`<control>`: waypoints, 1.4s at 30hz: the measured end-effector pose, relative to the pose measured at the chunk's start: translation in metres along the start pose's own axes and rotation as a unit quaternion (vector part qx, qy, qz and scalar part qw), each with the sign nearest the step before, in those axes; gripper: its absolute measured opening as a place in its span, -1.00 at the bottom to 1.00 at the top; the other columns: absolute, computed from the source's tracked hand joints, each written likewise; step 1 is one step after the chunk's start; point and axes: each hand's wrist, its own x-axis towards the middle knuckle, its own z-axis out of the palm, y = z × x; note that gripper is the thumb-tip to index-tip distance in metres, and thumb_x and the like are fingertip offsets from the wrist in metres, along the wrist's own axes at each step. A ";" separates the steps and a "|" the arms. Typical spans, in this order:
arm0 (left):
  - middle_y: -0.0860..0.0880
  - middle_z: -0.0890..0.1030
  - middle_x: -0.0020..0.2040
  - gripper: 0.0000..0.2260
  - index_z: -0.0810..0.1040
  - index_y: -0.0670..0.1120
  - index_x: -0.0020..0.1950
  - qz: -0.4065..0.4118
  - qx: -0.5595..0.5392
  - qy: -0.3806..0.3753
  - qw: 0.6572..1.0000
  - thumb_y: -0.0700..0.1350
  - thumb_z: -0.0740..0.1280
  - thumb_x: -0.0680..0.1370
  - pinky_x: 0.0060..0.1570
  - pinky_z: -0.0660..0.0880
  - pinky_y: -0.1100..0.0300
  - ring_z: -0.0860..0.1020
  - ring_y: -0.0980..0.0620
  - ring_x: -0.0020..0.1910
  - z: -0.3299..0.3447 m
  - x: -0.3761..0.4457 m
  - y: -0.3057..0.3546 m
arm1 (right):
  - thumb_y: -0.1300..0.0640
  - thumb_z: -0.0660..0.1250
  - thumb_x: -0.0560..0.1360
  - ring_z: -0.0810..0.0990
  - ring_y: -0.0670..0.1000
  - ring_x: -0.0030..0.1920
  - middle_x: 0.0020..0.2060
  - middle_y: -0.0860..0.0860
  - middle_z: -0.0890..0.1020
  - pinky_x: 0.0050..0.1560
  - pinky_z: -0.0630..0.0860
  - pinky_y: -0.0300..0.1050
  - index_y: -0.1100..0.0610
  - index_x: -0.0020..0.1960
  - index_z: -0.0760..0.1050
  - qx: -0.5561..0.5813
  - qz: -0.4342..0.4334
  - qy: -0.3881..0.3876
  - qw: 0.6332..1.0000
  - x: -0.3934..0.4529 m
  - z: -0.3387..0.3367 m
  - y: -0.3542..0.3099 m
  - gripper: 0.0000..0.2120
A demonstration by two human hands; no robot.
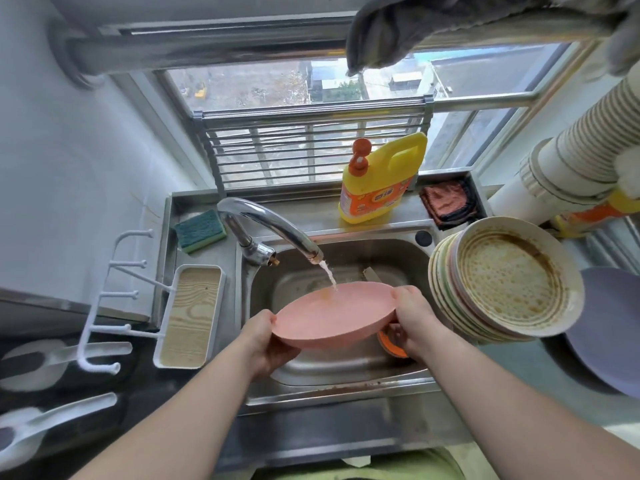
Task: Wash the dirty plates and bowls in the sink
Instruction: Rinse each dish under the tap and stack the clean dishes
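Daylight pours through the barred window behind the steel sink, leaving soft glare on the curved chrome tap. Wide-angle distortion bends the edges; things far left of the window look smeared and blurred.

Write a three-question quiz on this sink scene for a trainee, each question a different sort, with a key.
1. True or false: both hands hold the pink plate.
2. Where does the faucet water land? A) on the pink plate B) on the sponge C) on the stack of dirty plates
3. Fill in: the yellow detergent bottle has an ___ pump top.

Key: 1 true, left hand and right hand grip opposite rims; 2 A; 3 orange.
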 end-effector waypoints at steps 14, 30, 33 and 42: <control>-0.15 0.70 -0.14 -0.74 0.65 -0.14 0.20 0.185 0.153 -0.019 0.971 -0.10 0.21 0.67 -0.35 0.58 0.09 0.67 -0.09 -0.26 0.009 -0.021 0.006 | -0.11 0.36 0.51 0.62 0.03 -0.14 -0.12 0.01 0.67 -0.23 0.51 -0.10 0.06 0.08 0.59 -0.250 -0.100 -0.026 0.963 -0.001 -0.015 -0.003 -0.73; 0.19 0.60 0.30 -0.61 0.41 0.23 0.48 0.440 0.252 0.101 0.856 0.12 0.19 0.64 0.33 0.46 0.01 0.56 0.16 0.27 -0.040 -0.039 -0.003 | 0.01 0.25 0.65 0.67 0.17 0.00 -0.06 -0.01 0.67 0.03 0.66 0.23 -0.16 0.03 0.48 -0.167 -0.184 -0.014 0.969 0.014 0.051 0.010 -0.92; 0.03 0.56 0.41 -0.58 0.40 0.48 0.36 0.359 0.204 0.078 0.907 0.26 0.24 0.50 0.40 0.47 -0.24 0.56 -0.06 0.37 -0.044 -0.010 -0.011 | -0.07 0.21 0.66 0.64 0.11 0.03 -0.03 -0.08 0.66 0.11 0.64 0.20 -0.20 0.11 0.48 -0.234 -0.228 0.004 0.945 0.010 0.041 -0.007 -0.91; -0.04 0.63 0.23 -0.73 0.41 0.09 0.38 0.207 0.058 0.019 0.976 0.10 0.06 0.76 -0.21 0.66 -0.03 0.65 -0.15 0.15 0.005 -0.008 -0.026 | -0.15 0.14 0.69 0.61 0.01 0.01 0.01 -0.10 0.67 0.03 0.54 0.05 -0.25 0.25 0.50 -0.297 -0.269 0.024 0.916 -0.009 0.005 -0.037 -0.78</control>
